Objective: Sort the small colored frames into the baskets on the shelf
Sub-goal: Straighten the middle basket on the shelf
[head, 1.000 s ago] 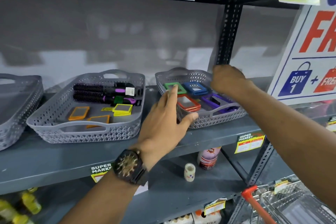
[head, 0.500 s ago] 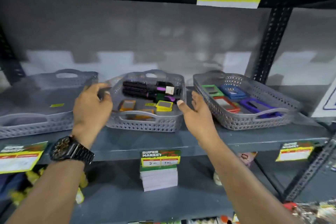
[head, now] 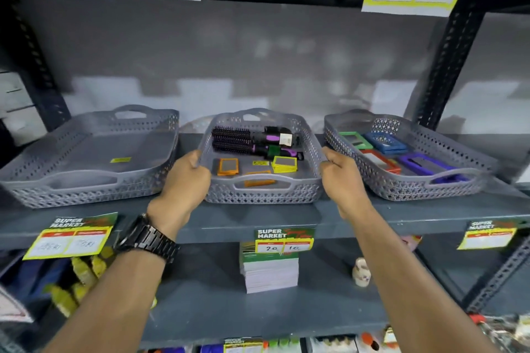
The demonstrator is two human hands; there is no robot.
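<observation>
Three grey perforated baskets stand on the shelf. The middle basket [head: 262, 193] holds two orange frames [head: 228, 166], a yellow frame [head: 284, 163] and black-and-purple hairbrushes [head: 252, 140]. My left hand [head: 183, 182] grips its left rim and my right hand [head: 342, 180] grips its right rim. The right basket [head: 415, 189] contains a green frame [head: 354, 139], a blue frame [head: 385, 143], a red frame [head: 378, 162] and a purple frame [head: 421, 166]. The left basket [head: 80, 189] holds only a small yellow label.
Price tags [head: 282, 241] hang on the grey shelf's front edge [head: 401, 223]. Below are a stack of booklets [head: 269, 271], a small jar [head: 360, 272] and yellow bottles [head: 83, 275]. A black upright post [head: 447, 66] stands at the right.
My view swung left from the right basket to the middle one. Both hands left the right basket and closed on the two sides of the middle basket.
</observation>
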